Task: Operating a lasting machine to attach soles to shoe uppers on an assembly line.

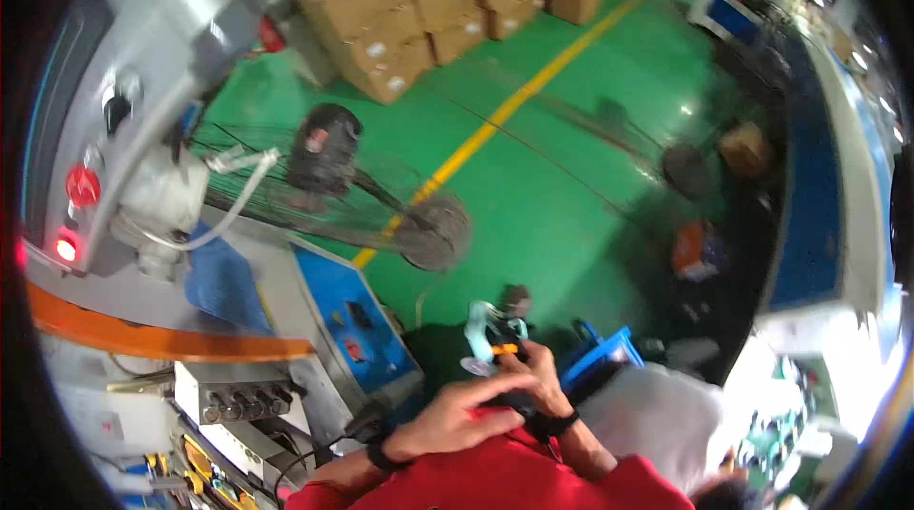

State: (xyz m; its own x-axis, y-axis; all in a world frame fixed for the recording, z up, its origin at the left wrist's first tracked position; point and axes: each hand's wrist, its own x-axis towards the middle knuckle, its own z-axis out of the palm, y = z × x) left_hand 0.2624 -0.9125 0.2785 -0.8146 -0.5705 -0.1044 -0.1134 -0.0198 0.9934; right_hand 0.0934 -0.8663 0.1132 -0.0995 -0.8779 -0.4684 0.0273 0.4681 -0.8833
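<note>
My right hand is closed in front of my red shirt. It grips a mint-green plastic part of curved shape, with a small orange piece by my fingertips. What kind of part it is, I cannot make out. Beyond it a small dark brownish round thing shows; whether the two are joined is unclear. My left hand lies just to the left and nearer to me, its thumb and fingers stretched out and apart, holding nothing. Its fingertips come close to the right hand. A dark band circles each wrist.
A floor fan with a wire cage and round base stands ahead left. Left of me is a grey machine with a lit red button and orange edge. A blue crate sits beside my right hand. Stacked cartons stand beyond.
</note>
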